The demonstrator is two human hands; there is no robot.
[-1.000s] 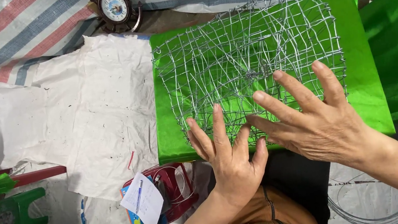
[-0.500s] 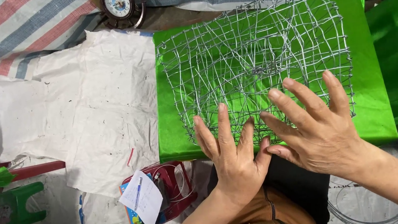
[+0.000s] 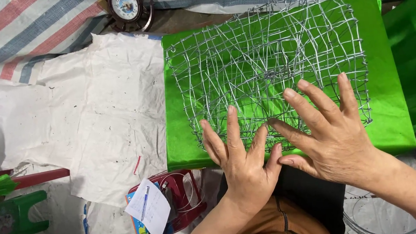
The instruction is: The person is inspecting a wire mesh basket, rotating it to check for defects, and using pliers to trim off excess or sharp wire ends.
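Note:
A tangled wire mesh frame (image 3: 263,62) lies on a bright green cloth-covered block (image 3: 388,111). My left hand (image 3: 242,161) lies flat with its fingers spread on the mesh's near edge. Just to its right, my right hand (image 3: 332,131) presses palm-down on the mesh, fingers apart. Neither hand grips anything.
A white sheet (image 3: 87,117) covers the floor to the left. A small clock (image 3: 125,6) sits at the top on a striped tarp (image 3: 20,33). A red basket with paper and pen (image 3: 168,206), a green plastic stool (image 3: 16,216) and coiled wire (image 3: 372,215) lie near me.
Both hands have shifted slightly along the near edge of the mesh, staying flat on it. The view has drifted a little.

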